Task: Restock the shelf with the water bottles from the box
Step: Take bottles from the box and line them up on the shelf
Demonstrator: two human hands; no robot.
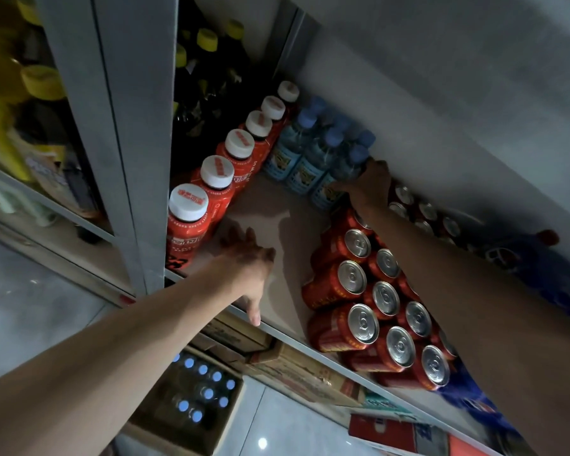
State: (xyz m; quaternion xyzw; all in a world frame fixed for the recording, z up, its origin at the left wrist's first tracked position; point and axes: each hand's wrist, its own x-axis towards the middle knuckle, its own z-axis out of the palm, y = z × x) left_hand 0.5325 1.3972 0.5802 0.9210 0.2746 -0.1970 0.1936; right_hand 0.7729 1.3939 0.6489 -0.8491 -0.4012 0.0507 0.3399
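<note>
Several water bottles (313, 153) already stand at the shelf's (277, 225) back edge, between red bottles (211, 192) and cans (372, 291). Right hand (371, 185) has its fingers wrapped round the frontmost bottle there, placing it. Left hand (249, 268) rests spread and empty near the shelf's front edge. Box (191, 399) on the floor still holds many bottles, so roughly early-to-mid task, with bare shelf left to fill.

The right hand (371, 185) grips a clear blue-capped water bottle (349, 169) at one o'clock on the beige shelf board (277, 205). The left hand (249, 261) lies spread, palm down. Open cardboard box (195, 399) sits at six o'clock.
</note>
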